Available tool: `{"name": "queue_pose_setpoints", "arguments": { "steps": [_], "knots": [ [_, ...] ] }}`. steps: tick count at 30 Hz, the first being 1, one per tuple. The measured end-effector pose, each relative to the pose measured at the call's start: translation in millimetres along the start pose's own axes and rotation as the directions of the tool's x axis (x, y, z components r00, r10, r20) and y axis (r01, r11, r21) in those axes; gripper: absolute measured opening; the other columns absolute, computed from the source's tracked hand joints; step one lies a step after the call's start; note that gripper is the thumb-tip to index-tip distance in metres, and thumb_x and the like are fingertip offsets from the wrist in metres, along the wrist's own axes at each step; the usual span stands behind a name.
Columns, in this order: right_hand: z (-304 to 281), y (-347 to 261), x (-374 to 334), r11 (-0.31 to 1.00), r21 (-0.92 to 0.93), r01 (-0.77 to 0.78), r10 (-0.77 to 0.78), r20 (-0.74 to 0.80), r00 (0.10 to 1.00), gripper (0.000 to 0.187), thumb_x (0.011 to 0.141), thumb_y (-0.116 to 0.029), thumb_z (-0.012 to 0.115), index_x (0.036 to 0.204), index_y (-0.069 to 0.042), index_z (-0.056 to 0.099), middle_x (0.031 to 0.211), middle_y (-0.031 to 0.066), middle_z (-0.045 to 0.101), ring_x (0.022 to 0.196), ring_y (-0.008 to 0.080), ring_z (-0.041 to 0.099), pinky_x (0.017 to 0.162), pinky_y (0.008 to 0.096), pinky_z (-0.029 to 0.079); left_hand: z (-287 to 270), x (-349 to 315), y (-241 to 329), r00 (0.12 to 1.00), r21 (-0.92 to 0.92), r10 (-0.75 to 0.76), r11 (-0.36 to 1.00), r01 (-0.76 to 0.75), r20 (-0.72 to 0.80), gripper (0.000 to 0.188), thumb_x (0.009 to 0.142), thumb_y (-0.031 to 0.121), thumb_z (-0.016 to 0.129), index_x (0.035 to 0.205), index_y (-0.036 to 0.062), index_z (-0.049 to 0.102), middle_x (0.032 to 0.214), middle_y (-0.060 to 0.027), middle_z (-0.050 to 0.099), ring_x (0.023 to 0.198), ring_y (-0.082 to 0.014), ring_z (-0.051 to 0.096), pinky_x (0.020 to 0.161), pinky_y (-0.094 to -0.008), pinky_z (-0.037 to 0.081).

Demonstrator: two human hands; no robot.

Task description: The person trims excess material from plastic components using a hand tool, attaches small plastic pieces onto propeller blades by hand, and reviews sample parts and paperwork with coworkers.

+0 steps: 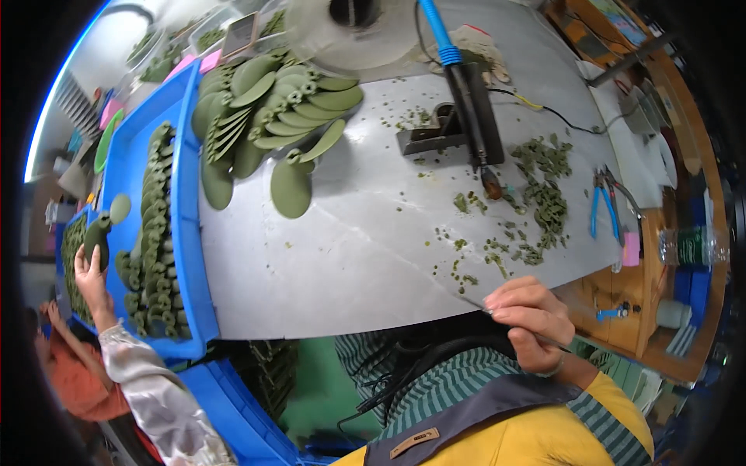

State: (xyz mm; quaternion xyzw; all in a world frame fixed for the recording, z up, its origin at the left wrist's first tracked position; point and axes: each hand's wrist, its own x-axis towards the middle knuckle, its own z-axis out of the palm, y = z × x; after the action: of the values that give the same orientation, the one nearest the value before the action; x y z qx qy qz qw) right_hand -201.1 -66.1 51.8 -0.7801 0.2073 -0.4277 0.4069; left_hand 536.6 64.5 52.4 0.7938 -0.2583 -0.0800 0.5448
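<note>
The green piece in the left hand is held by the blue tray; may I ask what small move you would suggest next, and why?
I'd probably bring the green piece over the tabletop toward the right hand: that hand holds a thin tool, with green scraps beyond it, while the left hand is beside the blue tray, well away from the tool.

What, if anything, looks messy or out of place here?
Loose green scraps are strewn over the grey tabletop, beside the black tool and beyond the right hand. They look untidy compared with the green pieces lined up in the blue tray. Nothing looks plainly damaged.
</note>
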Motion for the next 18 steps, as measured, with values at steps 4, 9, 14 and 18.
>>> {"name": "queue_pose_setpoints", "arguments": {
  "steps": [4, 9, 14, 18],
  "knots": [
    [-2, -10, -3, 0.993, 0.098, -0.071, 0.067, 0.042, 0.997, 0.022, 0.088, 0.002, 0.065, 0.108, 0.009, 0.067, 0.108, 0.0206, 0.066, 0.097, 0.0338, 0.065, 0.084, 0.0409, 0.053, -10, 85, -48, 0.938, 0.145, -0.135, 0.985, 0.093, 0.319, 0.063, 0.095, 0.003, 0.062, 0.15, -0.0004, 0.032, 0.143, -0.0194, 0.047, 0.117, -0.0253, 0.056, 0.098, -0.035, 0.049],
    [-4, -16, -13, 0.986, 0.104, -0.127, 0.135, -0.073, 0.988, 0.021, 0.09, 0.004, 0.062, 0.11, 0.007, 0.068, 0.109, 0.0186, 0.066, 0.094, 0.0308, 0.065, 0.079, 0.0385, 0.053, 4, 105, -54, 0.906, 0.26, -0.136, 0.965, 0.03, 0.4, 0.057, 0.096, 0.006, 0.059, 0.148, 0.0006, 0.035, 0.143, -0.0174, 0.048, 0.12, -0.025, 0.054, 0.101, -0.0359, 0.046],
    [-19, -20, -19, 0.969, -0.064, -0.24, 0.229, -0.149, 0.962, 0.022, 0.096, 0.001, 0.055, 0.115, 0.007, 0.064, 0.102, 0.016, 0.069, 0.091, 0.0255, 0.068, 0.076, 0.0327, 0.053, 0, 106, -53, 0.908, 0.327, -0.081, 0.943, -0.064, 0.411, 0.052, 0.098, 0.009, 0.057, 0.146, 0.0016, 0.039, 0.143, -0.0154, 0.049, 0.124, -0.0246, 0.052, 0.103, -0.0369, 0.044],
    [-49, 3, -28, 0.847, -0.309, -0.432, 0.259, -0.469, 0.845, 0.02, 0.098, -0.001, 0.052, 0.113, 0.003, 0.065, 0.096, 0.0146, 0.07, 0.086, 0.0248, 0.069, 0.077, 0.0317, 0.053, -8, 103, -52, 0.905, 0.372, -0.014, 0.914, -0.161, 0.425, 0.048, 0.099, 0.011, 0.055, 0.145, 0.0024, 0.042, 0.143, -0.0138, 0.049, 0.127, -0.0244, 0.05, 0.105, -0.0376, 0.042]
  ]
}}
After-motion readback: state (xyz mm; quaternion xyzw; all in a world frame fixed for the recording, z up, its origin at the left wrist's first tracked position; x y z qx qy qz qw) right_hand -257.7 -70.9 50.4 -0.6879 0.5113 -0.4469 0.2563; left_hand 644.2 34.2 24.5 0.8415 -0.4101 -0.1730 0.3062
